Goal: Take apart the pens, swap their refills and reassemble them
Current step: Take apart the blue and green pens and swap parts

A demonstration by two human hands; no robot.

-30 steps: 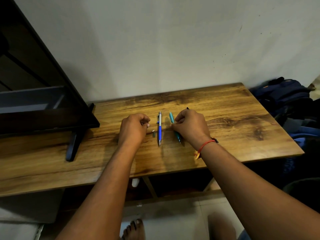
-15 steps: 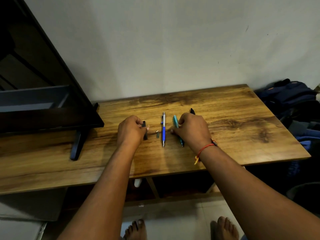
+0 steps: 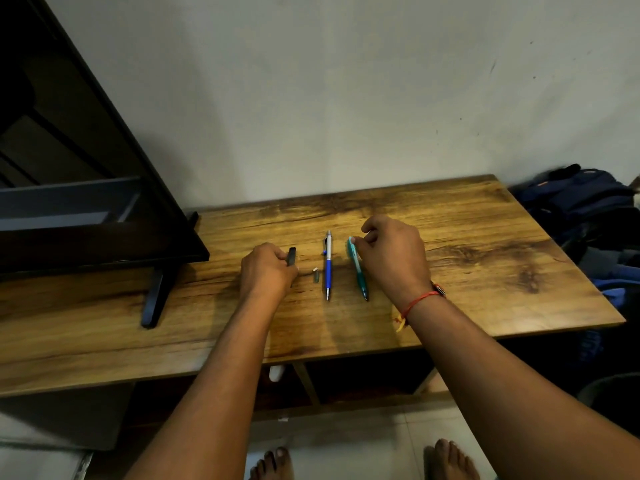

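Note:
A blue and silver pen point(image 3: 328, 268) lies on the wooden table point(image 3: 485, 271), tip toward me. A teal pen point(image 3: 356, 268) lies parallel, just right of it. Left of the blue pen sits a small grey pen part point(image 3: 315, 274). My left hand point(image 3: 268, 271) grips a short black pen piece point(image 3: 292, 256) that sticks up from its fingers. My right hand point(image 3: 394, 258) hovers just right of the teal pen, fingers curled in by the pen's far end. Whatever it holds is hidden under the hand.
A black screen point(image 3: 86, 202) on a stand foot point(image 3: 154, 299) takes up the table's left side. Bags point(image 3: 585, 206) are piled on the floor off the right edge. A wall runs behind the table. My bare feet show below the front edge.
My left hand has picked up the black pen piece and raised it. A black tip that stuck out past my right hand no longer shows. The pens on the table have stayed put.

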